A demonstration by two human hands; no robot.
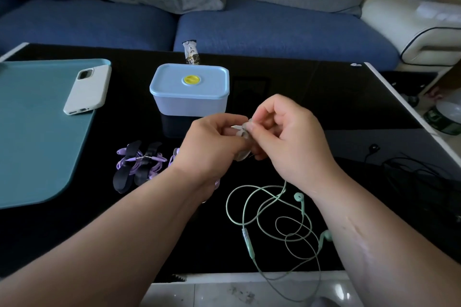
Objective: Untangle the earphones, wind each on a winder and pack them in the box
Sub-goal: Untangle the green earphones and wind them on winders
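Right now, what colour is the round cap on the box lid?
Yellow cap on pale blue lid; head view.

Bare arms on both sides here, skin showing from the bottom edge right up to the fingertips. The left forearm point(124, 227) is broad and smooth, leading into a left hand point(212, 143) with rounded knuckles and fine creases at the wrist. Over on the other side, the right forearm point(374, 244) carries a long, faint streak point(359, 239) running lengthwise, a touch shiny where the light catches it, and the right hand point(289, 137) is full and rounded too, its thumbnail point(250, 128) cut short and plain.
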